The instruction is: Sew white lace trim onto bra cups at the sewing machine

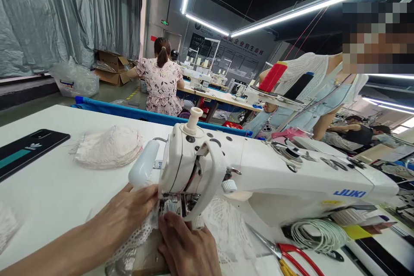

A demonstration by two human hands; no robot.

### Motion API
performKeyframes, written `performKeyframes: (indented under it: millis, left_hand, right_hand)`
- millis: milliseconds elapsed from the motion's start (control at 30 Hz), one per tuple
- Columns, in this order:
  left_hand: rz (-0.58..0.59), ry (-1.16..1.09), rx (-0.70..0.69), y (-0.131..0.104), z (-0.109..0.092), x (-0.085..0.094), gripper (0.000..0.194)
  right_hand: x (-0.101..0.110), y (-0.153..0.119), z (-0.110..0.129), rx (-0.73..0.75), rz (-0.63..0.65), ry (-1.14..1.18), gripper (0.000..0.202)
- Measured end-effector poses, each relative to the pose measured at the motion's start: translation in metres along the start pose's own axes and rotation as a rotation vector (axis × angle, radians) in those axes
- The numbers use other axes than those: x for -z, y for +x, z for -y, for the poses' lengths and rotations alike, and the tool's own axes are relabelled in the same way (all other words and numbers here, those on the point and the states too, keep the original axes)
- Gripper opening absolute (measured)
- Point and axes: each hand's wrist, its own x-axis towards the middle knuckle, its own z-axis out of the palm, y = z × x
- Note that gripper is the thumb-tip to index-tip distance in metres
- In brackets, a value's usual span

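Observation:
White lace fabric (142, 237) lies under the head of a white sewing machine (252, 164). My left hand (132, 205) reaches in from the left, its fingers together on the lace beside the needle area; the fingertips are partly hidden by the machine head. Close in front of the presser foot, my right hand (190, 246) has its fingers curled and pressed onto the same lace. More of the white lace (226, 224) spreads out to the right of the needle, beneath the machine arm.
A stack of white lace pieces (106, 146) and a phone (32, 148) lie on the white table (64, 194). Red-handled scissors (291, 252) and coiled pale cord (318, 235) are at right. Thread cones (273, 76) stand behind. One person (161, 77) sits ahead; another (310, 90) stands close.

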Motion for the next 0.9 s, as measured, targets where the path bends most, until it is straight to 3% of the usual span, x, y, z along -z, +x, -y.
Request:
performKeyframes:
  millis: [200, 367, 600, 900]
  left_hand:
    - [0.02, 0.226, -0.075, -0.004, -0.008, 0.003, 0.029]
    - [-0.096, 0.501, -0.255, -0.03, -0.019, -0.013, 0.028]
    - [-0.183, 0.545, -0.302, -0.039, -0.045, -0.012, 0.041]
    - [-0.135, 0.657, -0.283, -0.05, -0.02, -0.028, 0.032]
  right_hand:
    - [0.002, -0.001, -0.001, -0.002, -0.021, 0.044, 0.021]
    - [0.003, -0.001, 0.001, 0.016, -0.089, 0.095, 0.033]
    - [0.004, 0.003, 0.004, 0.021, -0.163, 0.098, 0.039]
    - [0.002, -0.001, 0.005, -0.001, -0.15, 0.106, 0.043]
